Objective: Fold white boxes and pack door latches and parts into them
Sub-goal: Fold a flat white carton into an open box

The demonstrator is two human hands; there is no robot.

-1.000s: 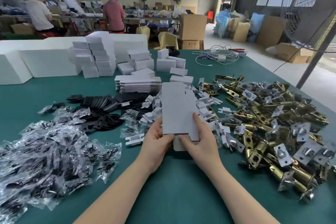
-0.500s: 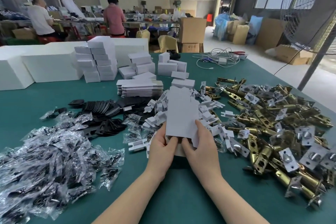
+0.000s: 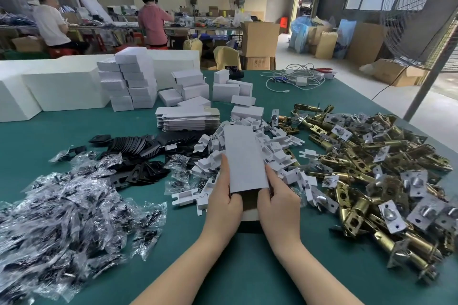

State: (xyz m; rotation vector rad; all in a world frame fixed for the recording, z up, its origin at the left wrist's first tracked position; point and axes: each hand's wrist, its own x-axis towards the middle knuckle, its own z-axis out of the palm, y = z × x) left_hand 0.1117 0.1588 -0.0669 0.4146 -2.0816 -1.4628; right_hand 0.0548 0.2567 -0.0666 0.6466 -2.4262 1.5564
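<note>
Holding a white box (image 3: 244,158) between them, the left hand (image 3: 224,202) and right hand (image 3: 278,203) each grip a long edge near its open near end, fingers curled round the sides. The box sits just above the green table (image 3: 238,267), over a heap of white inserts (image 3: 280,151). Brass latches (image 3: 371,168) are piled to the right, bagged parts (image 3: 62,205) to the left, flat box blanks (image 3: 187,119) stacked behind

A packing workshop: heaped brass latches (image 3: 371,168), stacked white boxes (image 3: 133,82), cardboard cartons (image 3: 260,38).
</note>
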